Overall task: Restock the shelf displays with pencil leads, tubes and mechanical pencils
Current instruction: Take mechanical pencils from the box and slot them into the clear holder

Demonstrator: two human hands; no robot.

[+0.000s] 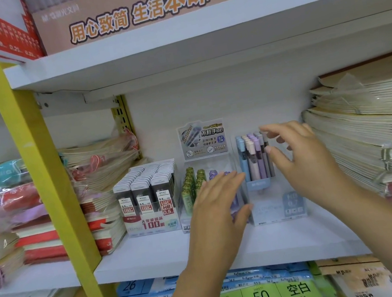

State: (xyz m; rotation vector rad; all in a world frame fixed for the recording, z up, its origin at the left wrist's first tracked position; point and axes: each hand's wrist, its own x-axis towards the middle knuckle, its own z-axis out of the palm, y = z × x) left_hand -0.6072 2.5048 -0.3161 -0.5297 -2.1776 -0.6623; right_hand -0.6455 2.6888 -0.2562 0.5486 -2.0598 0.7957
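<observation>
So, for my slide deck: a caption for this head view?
Both open hands, left and right, reach toward pencil displays on a white shelf.

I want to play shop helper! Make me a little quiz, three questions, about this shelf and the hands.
1. True or false: the left hand is pinching one pencil out of its box.
2. Which display stands furthest left on the shelf? A) the box of pastel mechanical pencils B) the pencil lead box marked 100 C) the green tubes
3. Fill in: the right hand is up at the ______ pencils.

Key
1. False. It is open and flat, in front of the middle display.
2. B.
3. Pastel mechanical; whether its fingers touch them is unclear.
</observation>
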